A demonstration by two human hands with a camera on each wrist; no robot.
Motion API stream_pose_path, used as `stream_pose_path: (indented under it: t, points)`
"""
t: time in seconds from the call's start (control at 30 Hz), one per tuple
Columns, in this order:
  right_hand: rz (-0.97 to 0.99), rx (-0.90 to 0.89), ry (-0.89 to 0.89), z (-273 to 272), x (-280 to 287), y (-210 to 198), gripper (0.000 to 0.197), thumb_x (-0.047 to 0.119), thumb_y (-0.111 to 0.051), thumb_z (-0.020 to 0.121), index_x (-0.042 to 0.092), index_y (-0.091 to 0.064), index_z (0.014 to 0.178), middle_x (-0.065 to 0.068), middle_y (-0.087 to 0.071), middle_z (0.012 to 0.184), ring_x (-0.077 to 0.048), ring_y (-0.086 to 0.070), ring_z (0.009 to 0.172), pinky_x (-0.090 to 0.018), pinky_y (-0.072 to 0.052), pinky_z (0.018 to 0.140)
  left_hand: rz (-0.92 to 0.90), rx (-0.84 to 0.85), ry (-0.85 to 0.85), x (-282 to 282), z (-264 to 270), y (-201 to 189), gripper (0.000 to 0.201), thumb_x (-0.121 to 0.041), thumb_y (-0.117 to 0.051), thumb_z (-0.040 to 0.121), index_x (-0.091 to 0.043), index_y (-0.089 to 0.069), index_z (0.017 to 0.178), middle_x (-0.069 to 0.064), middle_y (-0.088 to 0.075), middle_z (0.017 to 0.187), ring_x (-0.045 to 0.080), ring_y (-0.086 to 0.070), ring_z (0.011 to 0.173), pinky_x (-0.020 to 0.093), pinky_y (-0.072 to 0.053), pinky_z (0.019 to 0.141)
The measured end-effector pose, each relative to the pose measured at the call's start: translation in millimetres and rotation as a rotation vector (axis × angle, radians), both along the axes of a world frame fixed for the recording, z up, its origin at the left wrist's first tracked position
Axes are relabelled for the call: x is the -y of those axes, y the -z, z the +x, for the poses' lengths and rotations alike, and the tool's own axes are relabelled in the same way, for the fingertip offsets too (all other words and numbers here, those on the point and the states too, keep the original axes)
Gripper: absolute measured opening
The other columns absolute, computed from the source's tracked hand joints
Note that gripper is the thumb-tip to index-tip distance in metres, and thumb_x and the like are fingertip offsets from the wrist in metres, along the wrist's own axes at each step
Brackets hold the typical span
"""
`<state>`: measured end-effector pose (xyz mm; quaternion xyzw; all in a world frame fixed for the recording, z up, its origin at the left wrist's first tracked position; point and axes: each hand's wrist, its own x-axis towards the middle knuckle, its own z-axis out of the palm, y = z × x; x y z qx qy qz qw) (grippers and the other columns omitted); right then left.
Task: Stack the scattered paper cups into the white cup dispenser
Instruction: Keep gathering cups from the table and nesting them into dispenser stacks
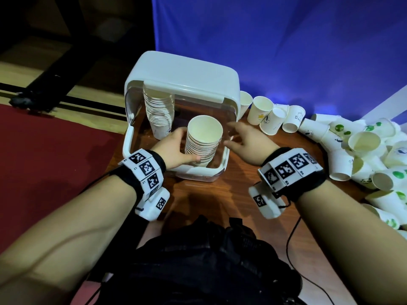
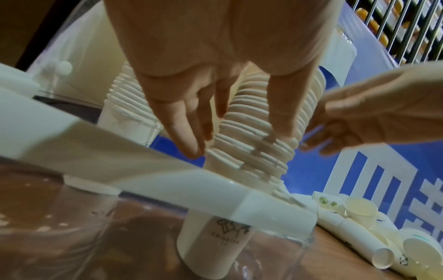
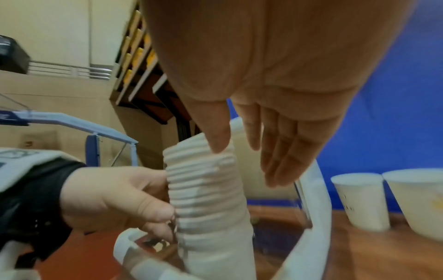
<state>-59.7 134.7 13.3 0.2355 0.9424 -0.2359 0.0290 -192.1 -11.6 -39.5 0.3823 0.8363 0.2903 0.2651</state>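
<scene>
The white cup dispenser (image 1: 182, 84) stands on the table with its lid tipped back. Inside it, a tall stack of paper cups (image 1: 158, 111) leans at the back left. A second stack (image 1: 203, 139) (image 2: 254, 151) (image 3: 208, 189) stands at the front. My left hand (image 1: 184, 146) (image 2: 239, 136) grips this front stack from the left, thumb on one side and fingers on the other. My right hand (image 1: 233, 135) (image 3: 246, 163) is open just right of the stack, over the dispenser's right wall, fingers straight. Its thumb tip is at the stack's top rims; contact is unclear.
Several loose paper cups (image 1: 363, 150) lie heaped at the table's right side, some with green prints. A few upright cups (image 1: 262, 111) (image 3: 359, 199) stand right of the dispenser. A blue backdrop (image 1: 286, 51) rises behind. The wooden table's edge (image 1: 114, 159) drops to red carpet on the left.
</scene>
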Motion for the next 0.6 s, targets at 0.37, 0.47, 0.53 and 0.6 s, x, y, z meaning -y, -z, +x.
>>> stream_pose_path:
  t: [0.37, 0.47, 0.53, 0.6]
  points:
    - [-0.160, 0.211, 0.061, -30, 20, 38, 0.057, 0.033, -0.059, 0.087, 0.006, -0.037, 0.133, -0.014, -0.055, 0.130, -0.028, -0.052, 0.118, -0.034, -0.042, 0.098, -0.165, -0.018, -0.024, -4, -10, 5, 0.067, -0.035, -0.072, 0.075, -0.012, -0.043, 0.131, 0.008, -0.057, 0.129, 0.026, -0.056, 0.113, 0.036, -0.046, 0.095]
    - [-0.202, 0.202, 0.073, -37, 18, 40, 0.057, 0.031, -0.059, 0.087, 0.008, -0.036, 0.135, -0.012, -0.051, 0.135, -0.027, -0.049, 0.123, -0.032, -0.038, 0.101, -0.149, -0.001, -0.043, -5, -16, 5, 0.065, -0.034, -0.071, 0.076, -0.012, -0.043, 0.131, 0.009, -0.055, 0.131, 0.027, -0.053, 0.117, 0.035, -0.042, 0.096]
    - [-0.225, 0.193, 0.085, -43, 18, 39, 0.059, 0.030, -0.058, 0.088, 0.008, -0.035, 0.137, -0.011, -0.048, 0.139, -0.026, -0.046, 0.126, -0.031, -0.036, 0.102, -0.121, -0.001, -0.062, -5, -20, 3, 0.064, -0.033, -0.070, 0.077, -0.012, -0.043, 0.132, 0.010, -0.053, 0.134, 0.027, -0.050, 0.121, 0.033, -0.039, 0.098]
    - [-0.244, 0.178, 0.102, -50, 17, 39, 0.058, 0.029, -0.059, 0.088, 0.008, -0.036, 0.137, -0.011, -0.048, 0.139, -0.027, -0.046, 0.126, -0.030, -0.036, 0.102, -0.094, 0.004, -0.082, -7, -25, 2, 0.061, -0.031, -0.069, 0.078, -0.011, -0.045, 0.131, 0.010, -0.052, 0.135, 0.027, -0.049, 0.123, 0.033, -0.039, 0.099]
